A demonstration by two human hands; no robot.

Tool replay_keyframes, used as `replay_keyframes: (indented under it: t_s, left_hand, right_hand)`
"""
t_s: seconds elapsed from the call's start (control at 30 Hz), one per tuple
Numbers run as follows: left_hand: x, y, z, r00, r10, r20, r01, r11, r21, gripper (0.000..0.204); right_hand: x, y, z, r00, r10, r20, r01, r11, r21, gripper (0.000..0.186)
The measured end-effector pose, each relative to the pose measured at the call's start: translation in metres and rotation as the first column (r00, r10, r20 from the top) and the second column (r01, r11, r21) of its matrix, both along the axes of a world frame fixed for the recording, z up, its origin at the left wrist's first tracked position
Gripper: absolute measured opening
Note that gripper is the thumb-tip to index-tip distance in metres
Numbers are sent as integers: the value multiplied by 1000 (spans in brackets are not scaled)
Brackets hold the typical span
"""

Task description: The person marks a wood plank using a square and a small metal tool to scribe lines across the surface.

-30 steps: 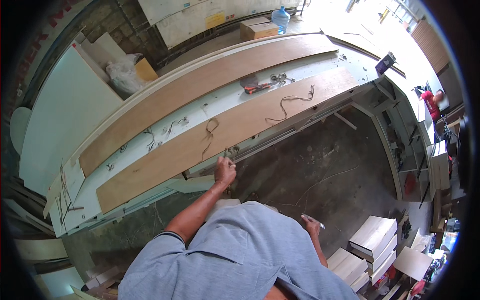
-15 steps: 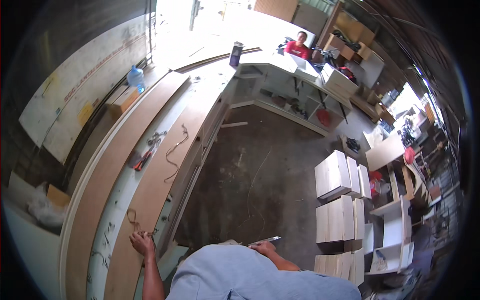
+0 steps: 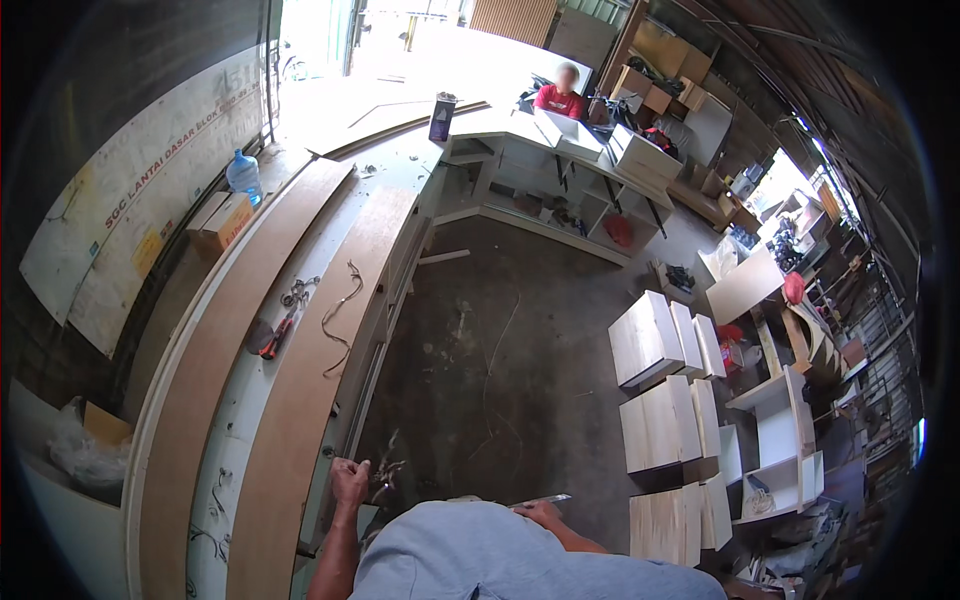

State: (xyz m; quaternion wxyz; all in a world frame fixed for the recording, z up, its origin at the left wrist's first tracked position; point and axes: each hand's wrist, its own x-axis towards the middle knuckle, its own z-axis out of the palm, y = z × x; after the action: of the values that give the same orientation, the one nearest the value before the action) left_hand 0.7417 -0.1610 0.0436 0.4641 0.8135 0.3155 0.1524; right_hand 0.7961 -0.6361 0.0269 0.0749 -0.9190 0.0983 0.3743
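My left hand (image 3: 349, 482) is closed beside the inner edge of the long workbench. Thin brown curled strips (image 3: 388, 475), blurred, stick out at its finger side over the dark floor. My right hand (image 3: 543, 512), close to my body, is wrapped round a slim silvery tool (image 3: 557, 498); its exact kind is too small to tell. Another dark curled strip (image 3: 343, 320) rests on the brown board (image 3: 290, 420) ahead of my left hand. Red-and-black pliers (image 3: 275, 338) lie on the white strip of bench between the two boards.
A dark can (image 3: 441, 117) stands at the bench's far corner. Beyond the far counter is a person in a red shirt (image 3: 560, 100). Pale wooden drawer boxes (image 3: 660, 430) are set out on the floor at right. A blue water bottle (image 3: 243, 176) stands at left.
My left hand has moved right, off the board, with the brown strips now over the floor. My right hand still grips the silvery tool. The view has shifted slightly.
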Motion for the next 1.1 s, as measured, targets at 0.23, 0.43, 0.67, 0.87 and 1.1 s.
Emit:
replay_keyframes:
  t_s: [0.23,0.43,0.67,0.87,1.1]
  left_hand:
    - [-11,0,8,997,-34,-66,24,988,-153,15]
    - [-23,-10,-15,990,-134,31,130,985,116,11]
    - [-19,-31,1,987,-149,-67,129,964,-234,17]
    - [-12,-46,18,979,-195,-54,192,980,-58,43]
    - [-34,-11,13,961,225,161,-249,958,145,21]
  right_hand:
    - [-13,-7,-8,999,-29,21,29,1000,-13,83]
    - [-2,8,4,999,4,50,-7,998,58,79]
    - [17,33,9,992,89,92,-100,987,123,83]
    - [32,32,7,992,100,79,-112,981,161,83]
    - [25,15,-2,997,42,61,-52,983,173,80]
